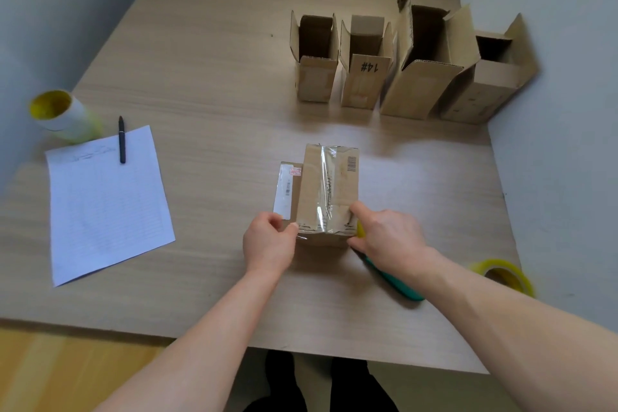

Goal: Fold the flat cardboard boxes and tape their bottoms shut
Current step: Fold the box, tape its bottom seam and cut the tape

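A small cardboard box (314, 187) stands bottom-up in the middle of the table, with a strip of clear tape (326, 184) running along its closed flaps and down the near side. My left hand (267, 241) pinches the box's near left corner. My right hand (388, 237) grips a teal-handled cutter (394, 281) with a yellow part by the fingers, while its forefinger presses on the box's near right top edge. A yellow-tinted tape roll (508, 273) lies to the right, by the wall.
Several folded boxes (364, 77) stand open-topped in a row at the back right. At the left lie a sheet of paper (107, 207) with a black pen (121, 139) and a stack of tape rolls (60, 115). Walls close in left and right.
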`<state>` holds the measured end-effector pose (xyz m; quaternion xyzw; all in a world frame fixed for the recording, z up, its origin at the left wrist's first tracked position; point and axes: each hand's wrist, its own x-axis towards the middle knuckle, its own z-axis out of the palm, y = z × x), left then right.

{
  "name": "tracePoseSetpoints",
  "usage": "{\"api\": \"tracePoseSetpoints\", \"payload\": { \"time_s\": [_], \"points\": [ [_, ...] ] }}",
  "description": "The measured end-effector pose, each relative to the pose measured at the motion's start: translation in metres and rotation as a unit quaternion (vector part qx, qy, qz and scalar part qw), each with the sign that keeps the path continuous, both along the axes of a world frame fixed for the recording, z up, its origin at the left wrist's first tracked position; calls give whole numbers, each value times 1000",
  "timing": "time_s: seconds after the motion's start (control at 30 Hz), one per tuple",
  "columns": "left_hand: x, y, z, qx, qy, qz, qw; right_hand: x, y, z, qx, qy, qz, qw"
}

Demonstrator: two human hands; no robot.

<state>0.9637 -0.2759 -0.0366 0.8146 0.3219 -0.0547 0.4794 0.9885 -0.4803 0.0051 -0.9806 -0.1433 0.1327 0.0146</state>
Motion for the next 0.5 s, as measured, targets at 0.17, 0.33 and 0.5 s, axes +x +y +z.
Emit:
{"api": "tracePoseSetpoints", "payload": {
  "time_s": [0.17,0.33,0.5],
  "points": [
    [0,20,-5,81,-100,-50,990,4,-3,-2,4,7,21,1000],
    [19,2,-12,323,-206,-498,778,6,-1,-3,11,10,27,1000],
    [40,12,-35,339,-249,-567,708,10,-1,-4,15,2,37,999]
  ]
}}
